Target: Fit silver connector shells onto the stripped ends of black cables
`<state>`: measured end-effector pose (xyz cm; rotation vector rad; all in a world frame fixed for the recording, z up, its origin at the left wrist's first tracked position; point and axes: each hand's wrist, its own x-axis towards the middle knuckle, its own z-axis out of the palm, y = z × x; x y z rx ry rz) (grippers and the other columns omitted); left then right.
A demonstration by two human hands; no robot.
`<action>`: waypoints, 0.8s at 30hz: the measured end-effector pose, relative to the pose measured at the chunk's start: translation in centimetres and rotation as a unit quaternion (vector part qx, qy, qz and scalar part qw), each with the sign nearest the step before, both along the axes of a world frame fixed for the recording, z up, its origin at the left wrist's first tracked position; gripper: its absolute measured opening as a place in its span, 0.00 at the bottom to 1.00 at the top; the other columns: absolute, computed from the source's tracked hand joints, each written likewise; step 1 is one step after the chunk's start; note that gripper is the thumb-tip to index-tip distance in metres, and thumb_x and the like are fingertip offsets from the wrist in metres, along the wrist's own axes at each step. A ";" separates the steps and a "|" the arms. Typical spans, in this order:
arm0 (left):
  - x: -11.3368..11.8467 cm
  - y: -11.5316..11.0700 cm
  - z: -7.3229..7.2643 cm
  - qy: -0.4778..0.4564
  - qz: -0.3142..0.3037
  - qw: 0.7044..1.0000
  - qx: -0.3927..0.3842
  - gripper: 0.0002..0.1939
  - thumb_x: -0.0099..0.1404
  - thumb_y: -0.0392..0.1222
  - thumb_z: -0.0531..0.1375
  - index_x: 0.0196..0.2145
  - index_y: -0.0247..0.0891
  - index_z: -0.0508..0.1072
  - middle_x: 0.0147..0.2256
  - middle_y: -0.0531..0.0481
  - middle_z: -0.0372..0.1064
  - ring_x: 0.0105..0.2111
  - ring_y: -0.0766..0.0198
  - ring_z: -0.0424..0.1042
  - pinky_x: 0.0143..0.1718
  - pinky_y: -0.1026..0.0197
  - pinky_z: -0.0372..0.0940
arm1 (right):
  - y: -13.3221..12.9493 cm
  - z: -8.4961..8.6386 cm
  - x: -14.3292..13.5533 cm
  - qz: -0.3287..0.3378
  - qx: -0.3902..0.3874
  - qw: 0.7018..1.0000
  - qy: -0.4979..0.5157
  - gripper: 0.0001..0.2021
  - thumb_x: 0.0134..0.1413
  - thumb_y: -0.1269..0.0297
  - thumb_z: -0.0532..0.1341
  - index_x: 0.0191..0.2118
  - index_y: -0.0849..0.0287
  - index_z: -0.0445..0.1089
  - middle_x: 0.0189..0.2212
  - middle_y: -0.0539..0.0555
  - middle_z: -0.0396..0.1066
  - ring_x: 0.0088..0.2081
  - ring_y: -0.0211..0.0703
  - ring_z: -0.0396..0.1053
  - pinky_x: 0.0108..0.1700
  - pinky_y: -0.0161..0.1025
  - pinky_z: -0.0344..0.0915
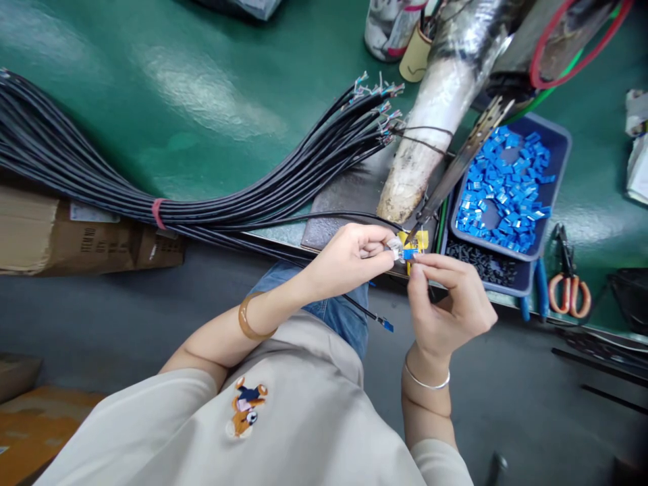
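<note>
My left hand is closed on the end of a black cable, whose tip is mostly hidden by my fingers. Facing it, my right hand pinches a small blue connector between thumb and forefinger. Cable end and connector meet just under the tip of a soldering iron, which hangs slanted above them. A yellow piece sits right behind the connector at the bench edge. Below my left hand dangles another cable end with a blue connector on it.
Black cables with stripped ends, tied by a pink band, lie across the green bench. A tray of blue connectors overlaps a bin of small black parts. Orange-handled scissors lie right. A wrapped duct slants down near my hands.
</note>
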<state>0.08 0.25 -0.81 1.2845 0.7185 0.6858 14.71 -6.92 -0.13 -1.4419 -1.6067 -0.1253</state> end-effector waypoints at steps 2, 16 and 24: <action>-0.1 -0.1 0.1 0.004 -0.003 1.000 0.011 0.07 0.62 0.36 0.56 0.26 0.33 0.67 0.21 0.58 0.48 0.22 0.75 0.46 0.22 0.68 0.44 | -0.6 0.5 0.2 -0.033 -0.036 0.997 0.056 0.04 0.53 0.73 0.64 0.33 0.58 0.72 0.31 0.50 0.77 0.30 0.36 0.75 0.30 0.32 0.70; -0.7 -1.6 -0.6 0.039 0.031 0.974 0.221 0.09 0.63 0.34 0.55 0.35 0.32 0.76 0.28 0.50 0.71 0.26 0.71 0.64 0.30 0.68 0.60 | -1.1 0.0 0.0 0.016 -0.171 0.985 -0.034 0.03 0.57 0.67 0.62 0.36 0.58 0.67 0.22 0.43 0.67 0.19 0.26 0.63 0.23 0.26 0.58; -0.3 -2.3 -0.9 0.033 0.085 0.966 0.243 0.07 0.60 0.34 0.58 0.33 0.32 0.76 0.29 0.49 0.73 0.25 0.71 0.66 0.29 0.69 0.62 | -0.9 0.4 0.3 -0.040 -0.040 0.988 0.146 0.03 0.57 0.66 0.62 0.36 0.59 0.67 0.20 0.43 0.63 0.18 0.28 0.62 0.20 0.28 0.55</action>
